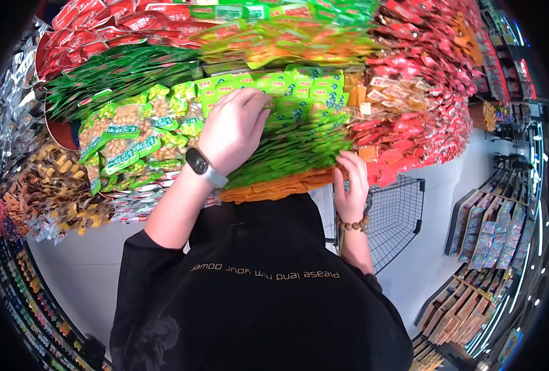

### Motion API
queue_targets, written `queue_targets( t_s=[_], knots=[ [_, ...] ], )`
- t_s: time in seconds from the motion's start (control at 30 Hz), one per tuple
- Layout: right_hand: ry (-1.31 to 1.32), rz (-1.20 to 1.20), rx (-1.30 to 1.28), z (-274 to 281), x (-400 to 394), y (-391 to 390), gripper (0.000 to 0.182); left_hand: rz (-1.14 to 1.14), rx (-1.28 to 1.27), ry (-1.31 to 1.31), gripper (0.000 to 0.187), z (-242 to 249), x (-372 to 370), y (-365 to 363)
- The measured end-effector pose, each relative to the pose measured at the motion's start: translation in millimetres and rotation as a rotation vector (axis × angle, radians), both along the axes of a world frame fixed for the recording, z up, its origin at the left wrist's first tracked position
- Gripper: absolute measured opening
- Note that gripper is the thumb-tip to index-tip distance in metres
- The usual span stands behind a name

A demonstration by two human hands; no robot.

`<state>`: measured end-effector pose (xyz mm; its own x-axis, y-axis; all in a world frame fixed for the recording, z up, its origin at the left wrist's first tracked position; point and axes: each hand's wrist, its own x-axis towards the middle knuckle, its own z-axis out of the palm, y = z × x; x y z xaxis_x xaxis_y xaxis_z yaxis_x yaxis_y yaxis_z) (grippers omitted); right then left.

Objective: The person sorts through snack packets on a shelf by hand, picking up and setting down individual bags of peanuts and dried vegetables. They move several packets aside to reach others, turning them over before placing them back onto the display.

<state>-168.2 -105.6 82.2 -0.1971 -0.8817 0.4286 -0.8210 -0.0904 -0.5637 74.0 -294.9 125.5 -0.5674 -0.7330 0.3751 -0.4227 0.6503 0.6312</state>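
Observation:
My left hand (234,127), with a black watch on the wrist, lies on top of a row of bright green snack packets (299,93), its fingers curled down into them. My right hand (351,185), wearing a bead bracelet, is lower right. Its fingertips press against the end of the stacked dark green packets (293,151), just above a layer of orange packets (274,187). Nothing sits in its palm. My black shirt fills the lower middle of the view.
The display is heaped with snacks: green nut bags (126,139) at left, red packets (423,93) at right and top, yellow-brown ones (58,191) at far left. A wire shopping cart (395,216) stands by my right arm. Shelves (491,241) line the aisle at right.

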Motion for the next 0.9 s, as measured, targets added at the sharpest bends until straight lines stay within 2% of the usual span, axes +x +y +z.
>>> queue_targets(
  t_s=[0.13,0.23,0.27,0.37,0.4,0.63,0.8,0.9],
  knots=[
    [-0.040,-0.025,-0.083,1.7,-5.7,59.8,0.022,-0.052,-0.098,0.034,0.027,-22.9,-42.2,-16.5],
    [-0.160,-0.213,0.205,-1.3,-5.7,92.0,0.027,-0.114,-0.103,-0.030,0.029,-29.2,-71.3,-33.7],
    [-0.042,-0.185,0.259,-25.9,-19.6,109.6,0.053,-0.122,-0.034,-0.091,0.031,-27.1,-79.7,-36.6],
    [0.000,-0.299,0.460,-54.9,-19.4,147.5,0.085,-0.129,-0.030,-0.250,0.028,-33.5,-99.4,-46.4],
    [0.038,-0.249,0.467,-73.9,-22.5,156.3,0.104,-0.113,-0.075,-0.300,0.025,-31.0,-103.1,-45.3],
    [-0.224,-0.143,0.441,-88.1,-25.7,159.1,0.095,-0.104,-0.135,-0.381,0.023,-26.7,-113.4,-35.1],
    [-0.278,-0.107,0.423,-92.0,-30.8,156.3,0.095,-0.060,0.013,-0.498,0.025,-23.3,-116.9,-37.7],
    [-0.290,-0.088,0.413,-90.5,-33.9,157.0,0.094,-0.185,-0.079,-0.544,0.027,-23.3,-122.9,-52.3]
  ],
)
